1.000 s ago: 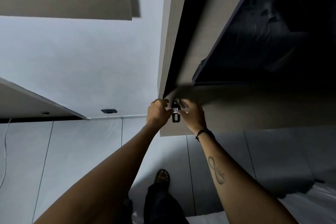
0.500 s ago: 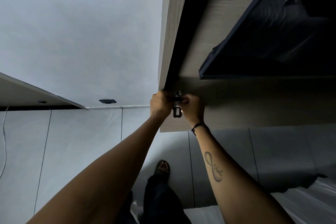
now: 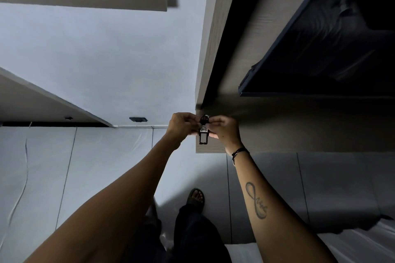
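The left grip (image 3: 184, 124) and the right grip (image 3: 224, 130) meet knuckle to knuckle, both with fingers curled, pinching a small black rectangular fob with a white label and a metal ring on top (image 3: 203, 134). The left grip pinches it from 9 o'clock. The right grip pinches it from 3 o'clock, its fingertips (image 3: 213, 121) up at the ring end. The fob hangs upright between them, its open black frame pointing to 6 o'clock, just in front of the left edge of a pale wood-grain panel (image 3: 299, 132).

A thin black cord bracelet (image 3: 240, 152) circles the right wrist, and a dark infinity-loop tattoo (image 3: 256, 200) marks that forearm. At 1 o'clock from the fob a black flat screen in a thin dark frame (image 3: 320, 60) sits against the wood. At 9 o'clock a small dark wall socket (image 3: 138, 119) sits low on the white wall. At 6 o'clock a foot in a dark sandal (image 3: 195, 197) stands on grey floor tiles (image 3: 106, 166).
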{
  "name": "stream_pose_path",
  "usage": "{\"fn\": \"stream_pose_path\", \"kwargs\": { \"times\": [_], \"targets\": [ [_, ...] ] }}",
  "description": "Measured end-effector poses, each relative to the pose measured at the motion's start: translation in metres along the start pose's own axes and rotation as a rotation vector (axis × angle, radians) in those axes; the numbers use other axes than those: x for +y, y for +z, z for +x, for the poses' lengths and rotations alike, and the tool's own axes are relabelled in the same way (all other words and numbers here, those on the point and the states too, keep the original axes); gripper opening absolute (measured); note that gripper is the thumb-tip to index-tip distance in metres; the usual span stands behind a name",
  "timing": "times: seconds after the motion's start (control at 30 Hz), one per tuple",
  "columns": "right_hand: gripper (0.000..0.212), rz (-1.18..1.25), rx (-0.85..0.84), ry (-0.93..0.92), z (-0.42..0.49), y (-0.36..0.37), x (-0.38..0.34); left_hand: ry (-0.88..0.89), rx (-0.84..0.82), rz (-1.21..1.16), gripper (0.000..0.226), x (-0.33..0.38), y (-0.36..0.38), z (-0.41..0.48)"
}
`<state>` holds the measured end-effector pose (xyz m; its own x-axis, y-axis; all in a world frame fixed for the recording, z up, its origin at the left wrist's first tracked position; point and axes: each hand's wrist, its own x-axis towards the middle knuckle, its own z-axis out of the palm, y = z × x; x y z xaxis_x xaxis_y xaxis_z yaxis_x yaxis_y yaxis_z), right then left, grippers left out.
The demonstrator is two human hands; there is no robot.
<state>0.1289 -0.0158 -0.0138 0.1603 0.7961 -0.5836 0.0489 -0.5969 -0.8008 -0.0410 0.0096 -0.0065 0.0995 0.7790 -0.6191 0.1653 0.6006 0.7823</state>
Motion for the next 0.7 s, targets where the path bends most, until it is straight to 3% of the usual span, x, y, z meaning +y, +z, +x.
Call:
{"fn": "stream_pose_path", "kwargs": {
  "times": [0.47,0.7],
  "targets": [
    [0.015,-0.007,-0.200,-0.281,-0.094,0.133,-0.132,0.170,0.119,-0.028,0.018,0.075,-0.184,-0.114],
    [0.016,-0.021,-0.226,-0.453,-0.134,0.224,-0.208,0.369,0.075,-0.083,0.022,0.123,-0.298,-0.158]
  ]
}}
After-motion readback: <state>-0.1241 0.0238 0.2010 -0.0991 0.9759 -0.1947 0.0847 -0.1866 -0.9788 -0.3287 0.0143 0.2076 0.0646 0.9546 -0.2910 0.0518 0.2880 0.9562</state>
